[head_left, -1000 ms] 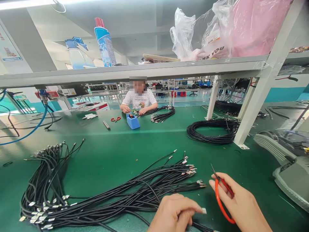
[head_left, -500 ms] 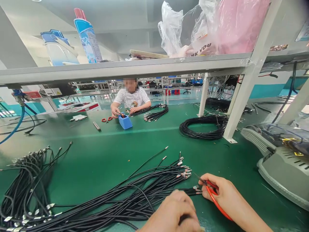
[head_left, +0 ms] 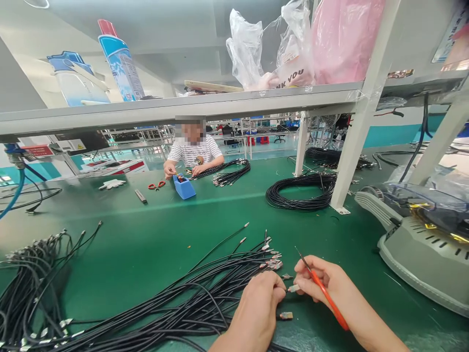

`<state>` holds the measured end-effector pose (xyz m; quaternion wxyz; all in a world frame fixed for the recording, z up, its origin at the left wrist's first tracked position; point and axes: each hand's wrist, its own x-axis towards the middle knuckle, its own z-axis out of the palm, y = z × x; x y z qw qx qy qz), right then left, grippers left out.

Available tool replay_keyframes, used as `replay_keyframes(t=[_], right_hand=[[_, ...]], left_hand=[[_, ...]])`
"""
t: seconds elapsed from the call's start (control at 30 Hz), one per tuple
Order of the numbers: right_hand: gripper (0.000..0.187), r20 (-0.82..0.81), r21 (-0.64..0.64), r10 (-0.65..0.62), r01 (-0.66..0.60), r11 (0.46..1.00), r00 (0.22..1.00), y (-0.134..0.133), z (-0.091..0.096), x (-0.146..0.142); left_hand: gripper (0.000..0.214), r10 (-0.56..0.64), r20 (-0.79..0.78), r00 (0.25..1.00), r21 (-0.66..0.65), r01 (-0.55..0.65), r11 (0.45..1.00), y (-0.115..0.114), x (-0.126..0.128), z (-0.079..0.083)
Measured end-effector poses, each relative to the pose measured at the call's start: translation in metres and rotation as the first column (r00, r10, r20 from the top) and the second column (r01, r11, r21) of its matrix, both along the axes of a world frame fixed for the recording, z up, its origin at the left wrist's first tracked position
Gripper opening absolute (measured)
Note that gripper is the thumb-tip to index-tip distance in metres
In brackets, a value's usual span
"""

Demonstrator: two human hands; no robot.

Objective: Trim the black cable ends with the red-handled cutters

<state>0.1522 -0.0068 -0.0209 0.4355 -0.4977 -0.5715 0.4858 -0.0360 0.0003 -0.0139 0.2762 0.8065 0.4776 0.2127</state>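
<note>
A big bundle of black cables (head_left: 183, 298) with metal end connectors lies across the green table (head_left: 154, 230). My left hand (head_left: 258, 305) pinches one cable near its metal tip (head_left: 293, 288) at the bundle's right end. My right hand (head_left: 331, 291) holds red-handled cutters (head_left: 322, 291), blades pointing up and left, and its fingers touch the same tip. A loose metal connector (head_left: 286, 316) lies on the table just below my hands.
A second cable bundle (head_left: 32, 283) lies at the left. A grey machine (head_left: 425, 244) stands at the right. A coil of black cable (head_left: 298, 190) rests by a white shelf post (head_left: 351, 142). A person in a striped shirt (head_left: 194, 151) works opposite, beside a blue box (head_left: 183, 187).
My left hand has moved up to the cable ends and meets my right hand, which shifted left with the cutters. The view has drifted right.
</note>
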Motion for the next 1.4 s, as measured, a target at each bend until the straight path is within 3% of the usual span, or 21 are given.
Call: replay_keyframes(t=[0.23, 0.47, 0.63, 0.77, 0.87, 0.93, 1.03, 1.13, 1.2, 1.27, 1.33, 1.4], right_hand=[[0.028, -0.199, -0.047, 0.010, -0.020, 0.999, 0.980, -0.004, 0.004, -0.003], [0.030, -0.231, -0.046, -0.038, 0.028, 0.999, 0.972, -0.005, 0.002, -0.008], [0.033, -0.244, -0.042, -0.069, 0.061, 0.997, 0.967, -0.006, 0.000, -0.011], [0.032, -0.217, -0.018, -0.071, 0.069, 0.997, 0.974, -0.006, 0.003, -0.010], [0.027, -0.186, 0.013, -0.055, 0.059, 0.998, 0.981, -0.007, 0.008, -0.010], [0.027, -0.156, 0.036, -0.053, 0.060, 0.998, 0.986, -0.007, 0.010, -0.010], [0.030, -0.071, 0.071, -0.090, 0.095, 0.993, 0.993, -0.005, 0.004, -0.008], [0.034, 0.064, 0.093, -0.196, 0.190, 0.977, 0.978, -0.003, -0.010, -0.004], [0.039, 0.196, 0.164, -0.286, 0.256, 0.953, 0.938, -0.004, -0.019, -0.003], [0.042, 0.379, 0.387, -0.402, 0.252, 0.887, 0.833, -0.006, -0.023, -0.004], [0.038, 0.507, 0.648, -0.542, 0.119, 0.752, 0.670, -0.009, -0.023, -0.008], [0.028, 0.548, 0.778, -0.634, -0.054, 0.626, 0.546, -0.011, -0.020, -0.012]], left_hand=[[0.035, -0.128, 0.261, 0.957, 0.013, 0.128, 0.992, -0.002, -0.005, -0.001], [0.025, -0.112, 0.291, 0.950, -0.008, 0.119, 0.993, -0.003, -0.005, 0.009], [0.022, 0.000, 0.362, 0.932, -0.121, 0.047, 0.992, -0.003, -0.001, 0.011], [0.017, 0.074, 0.337, 0.939, -0.154, -0.023, 0.988, -0.004, -0.001, 0.010], [0.024, -0.008, 0.336, 0.942, -0.103, 0.046, 0.994, -0.004, -0.002, 0.011], [0.029, -0.037, 0.373, 0.927, -0.141, 0.096, 0.985, -0.003, -0.003, 0.012], [0.025, 0.070, 0.477, 0.876, -0.290, 0.083, 0.953, 0.000, -0.003, 0.011], [0.021, 0.199, 0.559, 0.805, -0.361, 0.020, 0.932, 0.003, -0.001, 0.006], [0.024, 0.260, 0.600, 0.757, -0.386, -0.011, 0.923, 0.005, 0.001, 0.003], [0.028, 0.308, 0.628, 0.714, -0.412, -0.030, 0.911, 0.006, 0.002, 0.000], [0.029, 0.346, 0.637, 0.689, -0.434, -0.051, 0.900, 0.007, 0.003, 0.000], [0.030, 0.367, 0.639, 0.676, -0.444, -0.065, 0.893, 0.006, 0.003, 0.002]])
